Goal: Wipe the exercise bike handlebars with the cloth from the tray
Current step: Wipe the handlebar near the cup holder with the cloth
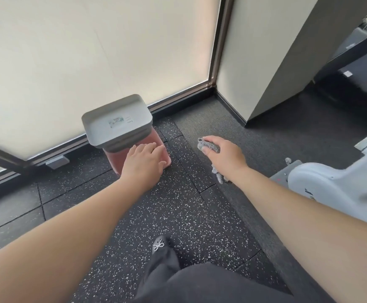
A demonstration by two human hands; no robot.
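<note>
Right hand [224,157] grips the grey cloth [209,147] at frame centre, left hand [145,160] lies flat-fingered on the pink stand [117,159] under the tray [117,121]; a nudge could tip it.

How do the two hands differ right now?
The right hand grips the grey cloth, fingers curled; the left hand holds nothing, fingers straight. The left hand is over the pink stool under the grey tray; the right hand is over dark carpet. Both reach forward, palms down.

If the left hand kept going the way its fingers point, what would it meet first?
Probably the grey plastic tray on the pink stool; the left hand lies by the stool's edge, though depth is unclear.
</note>
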